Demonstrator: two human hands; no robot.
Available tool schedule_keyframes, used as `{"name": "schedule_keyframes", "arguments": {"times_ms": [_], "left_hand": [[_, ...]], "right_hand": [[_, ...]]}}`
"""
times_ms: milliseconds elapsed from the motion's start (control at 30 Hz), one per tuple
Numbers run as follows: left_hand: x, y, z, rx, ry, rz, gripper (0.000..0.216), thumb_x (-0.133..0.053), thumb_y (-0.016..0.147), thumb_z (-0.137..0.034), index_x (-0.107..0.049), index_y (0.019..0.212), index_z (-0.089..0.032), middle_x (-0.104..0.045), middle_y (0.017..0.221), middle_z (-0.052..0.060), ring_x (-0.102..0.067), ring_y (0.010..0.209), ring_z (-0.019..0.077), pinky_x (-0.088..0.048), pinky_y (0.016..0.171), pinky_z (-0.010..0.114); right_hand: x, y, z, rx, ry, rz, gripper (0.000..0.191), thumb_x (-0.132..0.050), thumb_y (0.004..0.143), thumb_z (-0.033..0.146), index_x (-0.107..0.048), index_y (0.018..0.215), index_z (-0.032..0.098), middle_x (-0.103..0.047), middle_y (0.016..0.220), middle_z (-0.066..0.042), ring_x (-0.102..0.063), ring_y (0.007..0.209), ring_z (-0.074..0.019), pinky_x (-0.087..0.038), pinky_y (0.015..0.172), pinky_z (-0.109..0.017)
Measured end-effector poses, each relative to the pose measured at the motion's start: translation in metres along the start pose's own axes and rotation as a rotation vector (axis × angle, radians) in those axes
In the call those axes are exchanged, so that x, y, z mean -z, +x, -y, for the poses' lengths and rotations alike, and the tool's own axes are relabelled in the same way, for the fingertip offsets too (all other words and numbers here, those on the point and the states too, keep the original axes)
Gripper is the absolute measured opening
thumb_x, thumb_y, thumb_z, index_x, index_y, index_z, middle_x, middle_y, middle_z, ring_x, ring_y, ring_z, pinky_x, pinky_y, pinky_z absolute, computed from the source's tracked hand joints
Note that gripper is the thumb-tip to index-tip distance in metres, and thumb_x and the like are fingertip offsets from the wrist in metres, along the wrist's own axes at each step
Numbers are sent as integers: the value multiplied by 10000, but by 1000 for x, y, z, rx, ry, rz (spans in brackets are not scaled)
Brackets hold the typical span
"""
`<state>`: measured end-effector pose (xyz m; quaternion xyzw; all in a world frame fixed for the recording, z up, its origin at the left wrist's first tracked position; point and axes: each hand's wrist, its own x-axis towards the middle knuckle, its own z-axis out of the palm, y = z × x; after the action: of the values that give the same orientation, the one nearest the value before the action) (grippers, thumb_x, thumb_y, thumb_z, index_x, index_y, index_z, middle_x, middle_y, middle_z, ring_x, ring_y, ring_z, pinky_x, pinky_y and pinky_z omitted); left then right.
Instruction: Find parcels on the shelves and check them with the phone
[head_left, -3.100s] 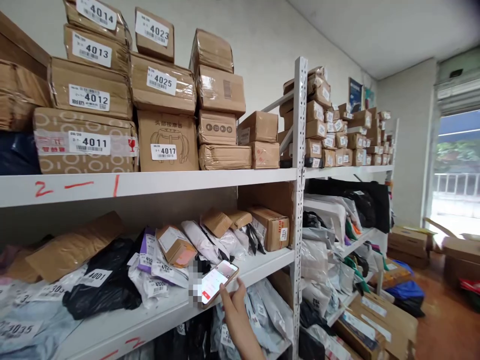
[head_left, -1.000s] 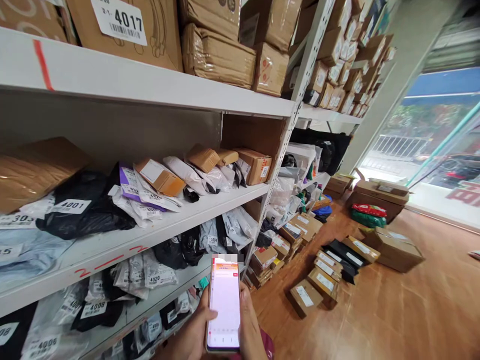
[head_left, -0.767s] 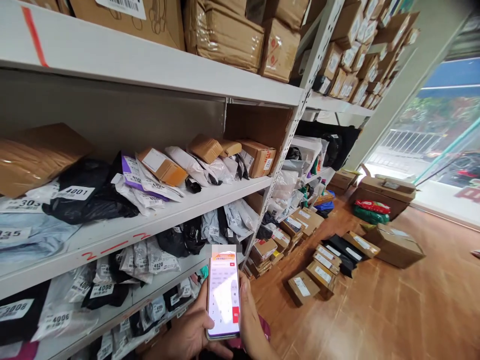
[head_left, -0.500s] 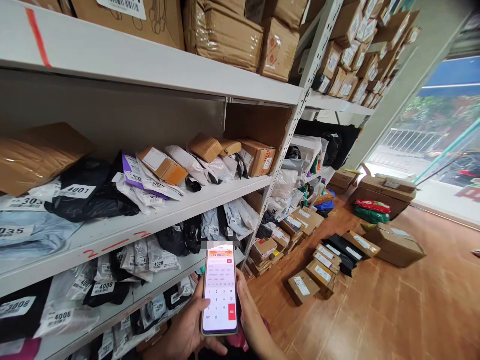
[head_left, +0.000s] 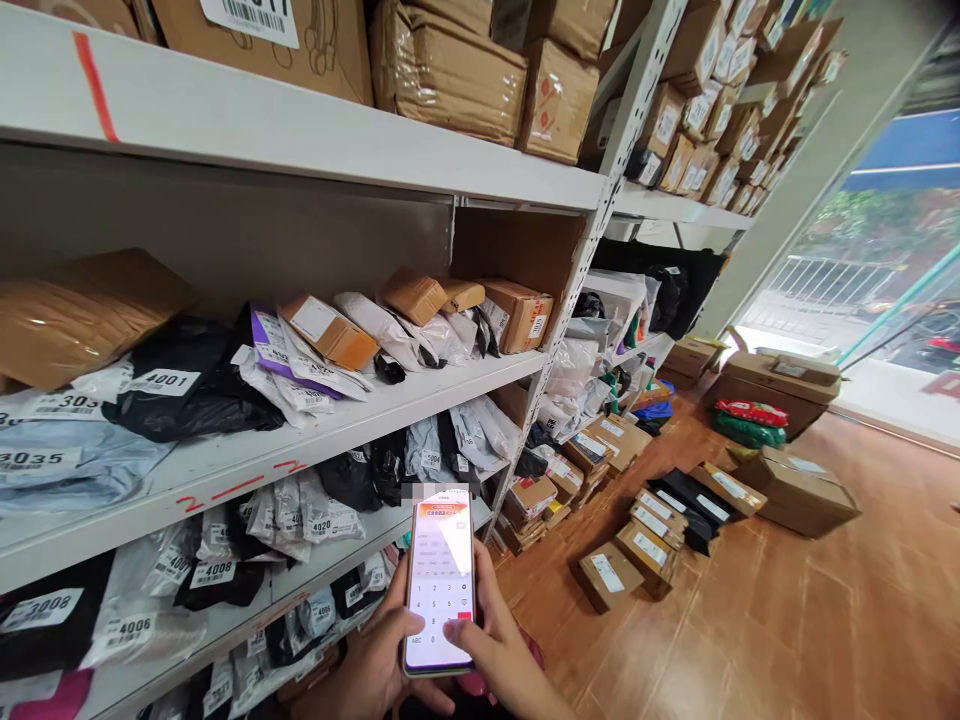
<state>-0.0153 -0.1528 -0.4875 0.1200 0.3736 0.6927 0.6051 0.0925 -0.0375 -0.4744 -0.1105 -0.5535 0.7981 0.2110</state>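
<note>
A smartphone (head_left: 439,560) with a lit number keypad stands upright at the bottom middle, gripped between both hands. My left hand (head_left: 386,640) is closed round its left edge, thumb over the lower left keys. Along the right edge my right hand (head_left: 491,635) is closed too, its thumb lying over the lower right of the screen. The fingers behind the phone are mostly hidden. Just beyond the phone, white shelves (head_left: 450,395) carry labelled parcels, among them a black bag marked 4001 (head_left: 169,385) and a white bag marked 4020 (head_left: 326,520).
Cardboard boxes (head_left: 450,75) line the upper shelf. A perforated white post (head_left: 574,290) divides two racks. On the wooden floor (head_left: 847,630) to the right lie several parcels (head_left: 611,575) and a larger carton (head_left: 799,490). A glass doorway (head_left: 885,300) stands beyond.
My right thumb has moved from the phone's right side onto its screen. My left thumb has slid slightly lower over the keys. The camera view has shifted slightly.
</note>
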Motion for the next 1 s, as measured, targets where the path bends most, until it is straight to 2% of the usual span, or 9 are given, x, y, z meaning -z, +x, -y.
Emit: {"name": "schedule_keyframes", "arguments": {"times_ms": [167, 267, 333, 400, 500, 667, 800, 900, 1000], "left_hand": [[-12, -4, -3, -23, 70, -29, 1025, -551, 723, -201, 133, 1482, -278, -523, 1378, 142, -676, 923, 290, -593, 534, 332], [-18, -5, -3, -11, 268, -140, 1075, -570, 682, -136, 142, 1479, -257, -555, 1332, 159, -671, 895, 260, -574, 536, 292], [-21, -4, -3, 1, 362, -203, 1048, -544, 697, -126, 141, 1479, -259, -556, 1320, 163, -667, 869, 247, -564, 529, 288], [-21, -3, -2, 7, 342, -187, 1043, -526, 676, -133, 119, 1486, -262, -530, 1348, 156, -661, 840, 243, -559, 527, 300], [-16, -2, 0, -2, 207, -98, 1063, -517, 630, -160, 100, 1493, -236, -532, 1347, 151, -648, 794, 243, -552, 526, 317], [-2, 1, 5, -3, 143, 20, 1014, -507, 678, -184, 88, 1494, -283, -603, 1250, 137, -660, 773, 262, -549, 570, 345], [9, 4, 7, 3, 98, 98, 1000, -519, 698, -196, 74, 1488, -342, -545, 1337, 142, -673, 777, 273, -531, 547, 333], [14, 4, 6, 4, 56, 134, 1000, -549, 717, -202, 73, 1483, -359, -520, 1366, 147, -670, 815, 291, -540, 562, 354], [16, 4, 5, 10, 30, 100, 996, -553, 748, -237, 125, 1468, -353, -518, 1372, 144, -666, 859, 311, -536, 545, 335]], "right_hand": [[1, -1, -2, 15, 19, -42, 754, -572, 651, 196, -310, 1355, 260, -515, 1394, -41, -453, 1271, -263, -352, 1036, -392], [1, 2, -4, -5, 51, -85, 703, -575, 632, 167, -388, 1301, 274, -562, 1346, -16, -516, 1197, -247, -416, 932, -351], [1, 7, -6, -45, 95, -167, 576, -612, 664, 231, -474, 1223, 245, -661, 1197, -29, -609, 1005, -236, -457, 802, -328], [0, 15, -6, -82, 130, -269, 481, -673, 694, 404, -553, 1115, 205, -734, 940, -35, -629, 744, -208, -451, 652, -299], [-3, 26, -3, -108, 142, -355, 564, -727, 608, 631, -629, 927, 176, -705, 661, -15, -539, 520, -162, -383, 525, -261], [-7, 34, 5, -91, 133, -390, 601, -725, 544, 726, -683, 745, 162, -650, 568, -14, -476, 519, -142, -368, 515, -243], [-8, 34, 2, -94, 123, -407, 589, -731, 519, 732, -672, 688, 171, -618, 523, -10, -484, 503, -165, -379, 491, -261], [-8, 32, -5, -63, 110, -417, 578, -667, 611, 737, -675, 760, 179, -657, 626, -20, -535, 587, -187, -428, 563, -282], [-8, 29, -12, -15, 85, -394, 531, -573, 733, 708, -662, 821, 192, -670, 710, -21, -544, 635, -194, -436, 612, -298]]}}
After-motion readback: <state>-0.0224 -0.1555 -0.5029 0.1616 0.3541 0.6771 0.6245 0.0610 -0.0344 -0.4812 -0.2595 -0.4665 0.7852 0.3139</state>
